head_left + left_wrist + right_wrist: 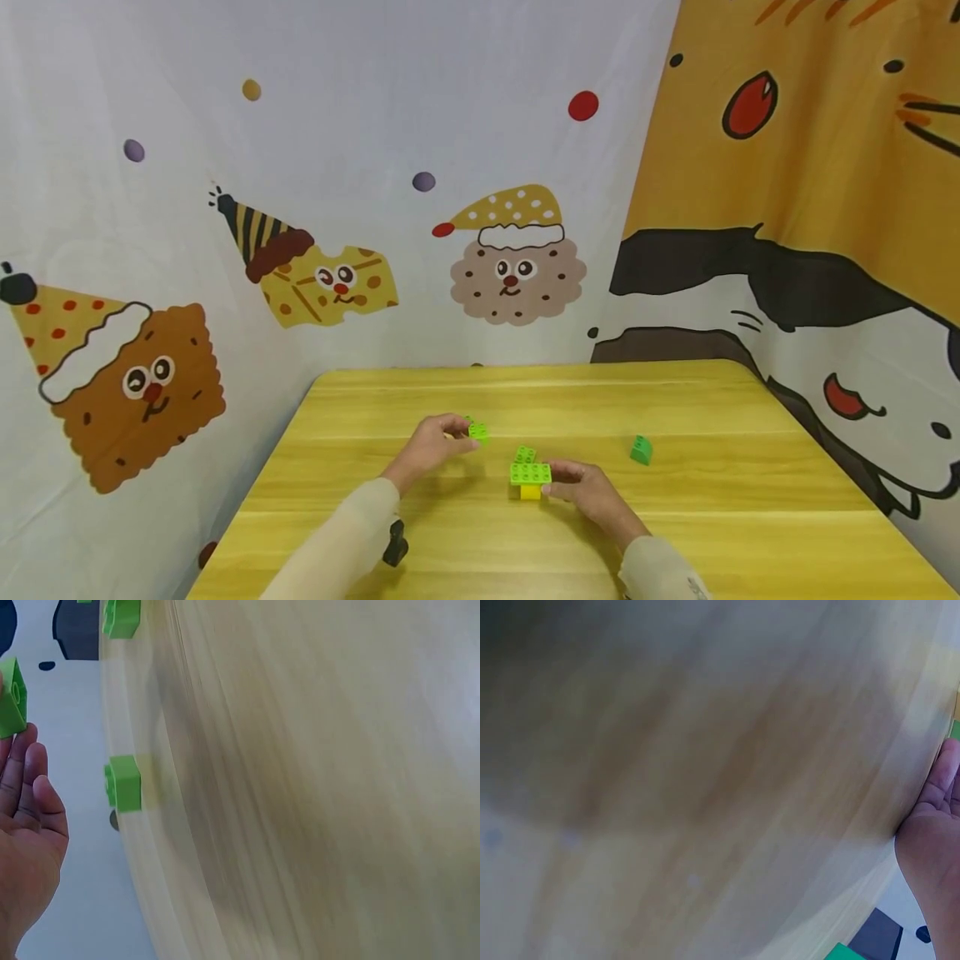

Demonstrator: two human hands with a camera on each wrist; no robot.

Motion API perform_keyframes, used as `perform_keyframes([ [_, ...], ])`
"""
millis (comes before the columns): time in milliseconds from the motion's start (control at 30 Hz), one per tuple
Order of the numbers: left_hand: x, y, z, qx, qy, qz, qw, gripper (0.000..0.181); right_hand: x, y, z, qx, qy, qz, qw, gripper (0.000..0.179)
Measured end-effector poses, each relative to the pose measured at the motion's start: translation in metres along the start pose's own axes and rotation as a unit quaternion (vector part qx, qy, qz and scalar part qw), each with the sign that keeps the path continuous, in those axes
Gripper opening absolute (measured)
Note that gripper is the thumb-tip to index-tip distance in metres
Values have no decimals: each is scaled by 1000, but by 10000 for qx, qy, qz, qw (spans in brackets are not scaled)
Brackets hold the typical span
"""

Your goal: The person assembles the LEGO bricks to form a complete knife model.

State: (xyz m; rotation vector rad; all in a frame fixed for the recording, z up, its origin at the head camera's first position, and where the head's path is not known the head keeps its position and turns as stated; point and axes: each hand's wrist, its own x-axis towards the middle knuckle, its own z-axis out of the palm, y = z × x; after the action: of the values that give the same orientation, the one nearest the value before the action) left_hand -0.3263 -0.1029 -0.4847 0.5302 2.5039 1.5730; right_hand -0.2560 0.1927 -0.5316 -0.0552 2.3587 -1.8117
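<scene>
My left hand (437,442) pinches a small lime-green building brick (478,432) between thumb and fingertips. In the left wrist view that brick (13,699) is held above the table, its hollow underside partly showing. At the middle of the table, my right hand (588,492) grips the right end of a longer lime-green brick (530,473) with two rows of studs. Beneath it is a yellow brick (530,492). Just behind this stack lies another small lime-green brick (525,454). The right wrist view shows only part of the right hand (936,814) and a sliver of green at its fingertips.
One more lime-green brick (124,784) stands on the table beyond the left hand. A darker green brick with a curved side (641,450) lies to the right. A black object (395,543) is at the left sleeve. Behind the wooden table (375,400) hangs a cartoon-printed cloth (360,125).
</scene>
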Motion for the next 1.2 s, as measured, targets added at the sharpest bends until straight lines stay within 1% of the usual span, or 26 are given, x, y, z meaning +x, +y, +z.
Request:
perform_keyframes([
  [167,3,3,8,-15,-34,66,10000,40,1,0,-1,-9,-29,-61,10000,53],
  [367,4,12,17,13,-47,114,9999,37,1,0,-2,4,-66,-78,9999,52],
  [467,5,16,23,106,-59,169,9998,34,0,1,-1,22,-86,-44,10000,52],
  [600,6,21,31,230,-53,153,9996,31,1,1,0,38,-64,-43,10000,51],
  [733,6,23,37,232,-58,118,9996,32,1,1,0,70,-29,-36,10000,50],
  [1000,9,24,45,125,-64,112,9998,29,1,1,0,96,47,-87,9999,47],
  [1200,7,25,49,125,-143,104,9998,28,0,0,0,60,91,-93,9999,47],
])
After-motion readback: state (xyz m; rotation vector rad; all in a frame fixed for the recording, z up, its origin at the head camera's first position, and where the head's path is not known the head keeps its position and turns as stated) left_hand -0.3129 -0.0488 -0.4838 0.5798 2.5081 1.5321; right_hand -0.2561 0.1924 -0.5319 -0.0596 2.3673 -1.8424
